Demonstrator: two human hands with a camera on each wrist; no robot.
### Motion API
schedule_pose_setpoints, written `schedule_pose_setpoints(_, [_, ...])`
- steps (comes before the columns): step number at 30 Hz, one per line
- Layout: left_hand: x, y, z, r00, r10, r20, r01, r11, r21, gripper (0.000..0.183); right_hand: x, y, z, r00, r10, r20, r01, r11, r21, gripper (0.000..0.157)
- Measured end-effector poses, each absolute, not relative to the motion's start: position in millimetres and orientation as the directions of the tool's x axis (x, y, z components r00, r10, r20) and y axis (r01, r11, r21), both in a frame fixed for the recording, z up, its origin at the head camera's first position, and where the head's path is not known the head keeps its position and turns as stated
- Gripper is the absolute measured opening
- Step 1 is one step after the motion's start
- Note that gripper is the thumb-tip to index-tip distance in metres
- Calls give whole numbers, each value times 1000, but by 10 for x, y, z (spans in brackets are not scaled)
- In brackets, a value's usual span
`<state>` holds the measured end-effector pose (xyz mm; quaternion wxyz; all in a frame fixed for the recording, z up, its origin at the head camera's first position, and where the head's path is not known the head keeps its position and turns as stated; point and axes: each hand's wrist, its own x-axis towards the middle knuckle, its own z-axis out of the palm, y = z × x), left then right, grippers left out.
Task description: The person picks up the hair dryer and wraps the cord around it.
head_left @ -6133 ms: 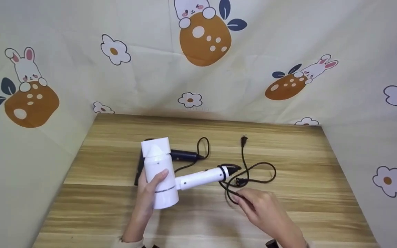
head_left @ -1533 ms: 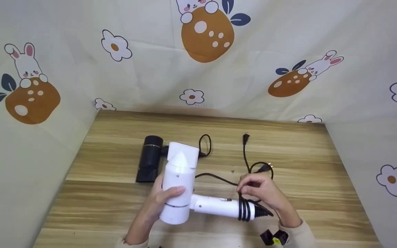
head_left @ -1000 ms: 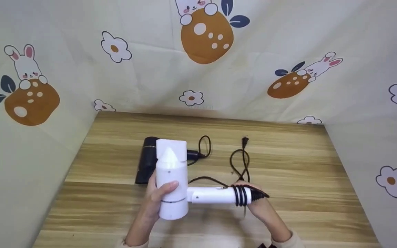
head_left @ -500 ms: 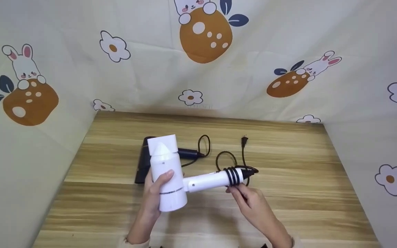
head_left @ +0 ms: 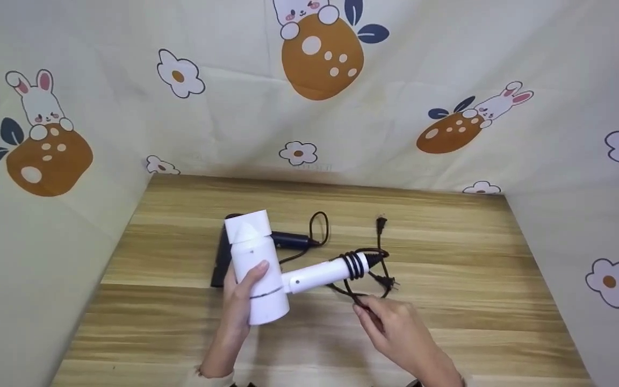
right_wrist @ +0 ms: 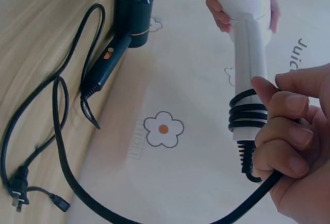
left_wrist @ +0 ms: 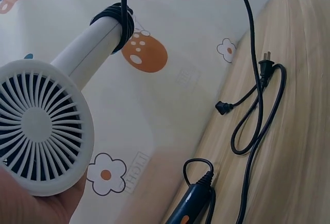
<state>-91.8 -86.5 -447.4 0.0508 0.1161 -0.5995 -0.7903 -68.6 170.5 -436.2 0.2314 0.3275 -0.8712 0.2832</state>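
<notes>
A white hair dryer (head_left: 260, 293) with a flat nozzle is raised over the table, gripped round its barrel by my left hand (head_left: 236, 302). Its handle points right, with several turns of black cord (head_left: 354, 265) coiled near the end. Just below that end, my right hand (head_left: 398, 330) pinches the cord between thumb and fingers. The right wrist view shows the cord (right_wrist: 77, 182) running through the curled fingers and looping down to the left. In the left wrist view the round air grille (left_wrist: 36, 123) faces the camera. The cord's plug (head_left: 387, 281) hangs or lies right of the handle.
A dark hair dryer (right_wrist: 135, 15) lies on the wooden table (head_left: 153, 322), partly hidden behind the white one in the head view. Its cord ends in another plug (head_left: 381, 222) at the back. Patterned cloth (head_left: 234, 118) surrounds the back and sides.
The cord has gone from about one turn round the handle to several. My right hand has circled over and behind the handle, and is now below it. The left hand still holds the barrel, tilting it slightly.
</notes>
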Motion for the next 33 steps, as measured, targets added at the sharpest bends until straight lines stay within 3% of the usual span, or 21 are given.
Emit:
schedule_pose_setpoints(3, [-933, -872, -4505, -966, -239, -95, -41, -222, 974, 45, -701, 1733, -4302, -633, -471, 615, -748, 578, -327, 1])
schedule_pose_setpoints(11, [-929, -860, -4567, -979, -177, -100, -69, -171, 983, 47, -769, 1836, -4133, -539, -489, 686, -806, 537, -250, 4])
schedule_pose_setpoints(21, [-895, -826, -4533, -996, 5, -88, -88, -118, 989, 47, -860, 1912, -4051, -534, -474, 700, -809, 527, -261, 16])
schedule_pose_setpoints(27, [-864, -814, -4498, -991, 81, -104, -114, -125, 986, 46, -910, 1938, -4042, -545, -478, 689, -813, 501, -296, 11])
schedule_pose_setpoints(33, [-829, -820, -4470, -982, 140, -126, -142, -109, 984, 46, -961, 1976, -4076, -609, -476, 634, -786, 468, -403, 12])
